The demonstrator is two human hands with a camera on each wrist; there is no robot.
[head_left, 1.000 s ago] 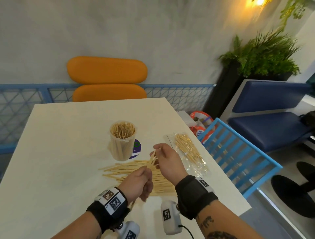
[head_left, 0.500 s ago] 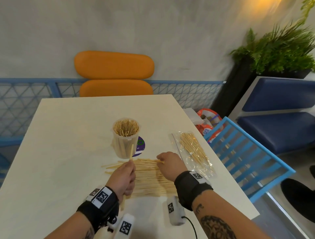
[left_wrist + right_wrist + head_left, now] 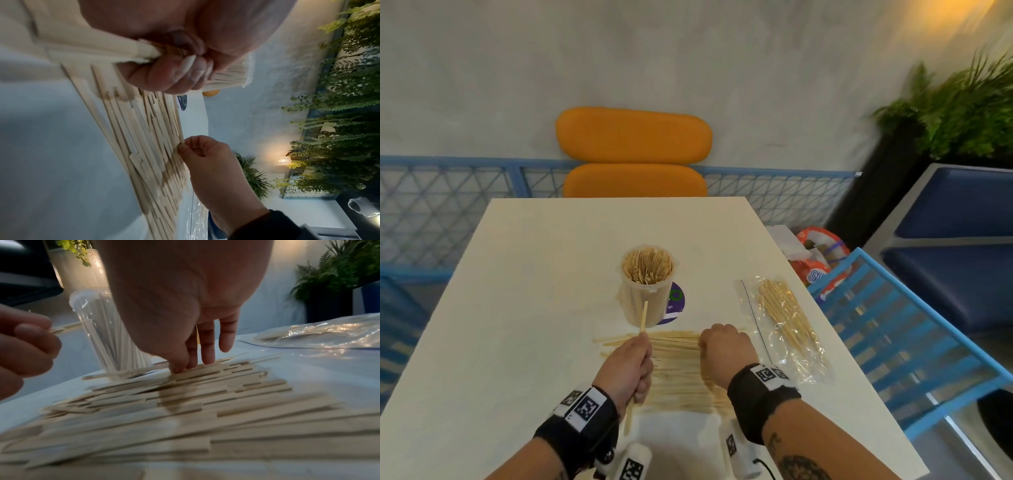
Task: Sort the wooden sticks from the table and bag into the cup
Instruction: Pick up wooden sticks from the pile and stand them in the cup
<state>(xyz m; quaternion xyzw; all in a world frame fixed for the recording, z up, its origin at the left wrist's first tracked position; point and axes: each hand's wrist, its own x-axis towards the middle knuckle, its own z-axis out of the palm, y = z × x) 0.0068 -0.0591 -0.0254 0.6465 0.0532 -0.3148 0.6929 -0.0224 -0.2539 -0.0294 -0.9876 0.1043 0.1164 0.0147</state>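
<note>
Left hand (image 3: 631, 366): we grip one stick (image 3: 643, 317) upright, aimed at the cup (image 3: 646, 291).
Right hand (image 3: 724, 346): fingertips (image 3: 180, 368) pinching the next from the table pile (image 3: 681, 373).
Bag (image 3: 784, 329): (still holding sticks) waits just right.

a: pale tan flat wooden sticks (image 3: 681, 370), a clear plastic cup (image 3: 645, 305) and a see-through plastic bag (image 3: 787, 329) on the cream white table (image 3: 517, 291).
b: and a round purple sticker (image 3: 677, 301) with a green ring.
a: black wristbands (image 3: 760, 394) carry black-and-white square codes; orange cushions (image 3: 633, 135) behind.
</note>
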